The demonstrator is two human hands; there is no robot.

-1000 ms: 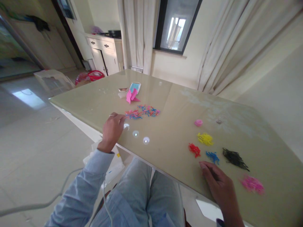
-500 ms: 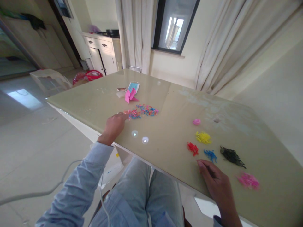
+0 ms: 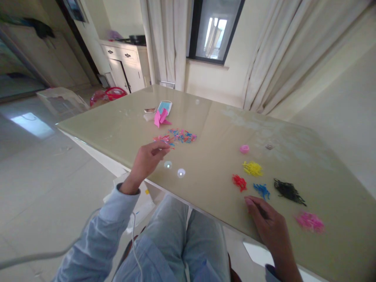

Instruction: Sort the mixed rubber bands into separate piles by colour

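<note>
My left hand (image 3: 148,161) is pinched at the near edge of a mixed pile of small red, pink and blue pieces (image 3: 182,136), with a tiny reddish piece at its fingertips. My right hand (image 3: 268,221) rests closed on the table, thumb against fingers; what it holds, if anything, is too small to make out. Around it lie sorted piles: red (image 3: 239,182), blue (image 3: 261,190), yellow (image 3: 253,168), black (image 3: 289,191) and pink (image 3: 310,222).
A pink folded paper (image 3: 161,118) and a blue face mask (image 3: 165,106) lie beyond the mixed pile. A small pink item (image 3: 244,149) sits behind the yellow pile. The table's near edge (image 3: 202,214) runs above my legs.
My left hand has drawn back slightly from the mixed pile and turned, its fingertips now pinched around a tiny piece. My right hand has stayed in nearly the same place.
</note>
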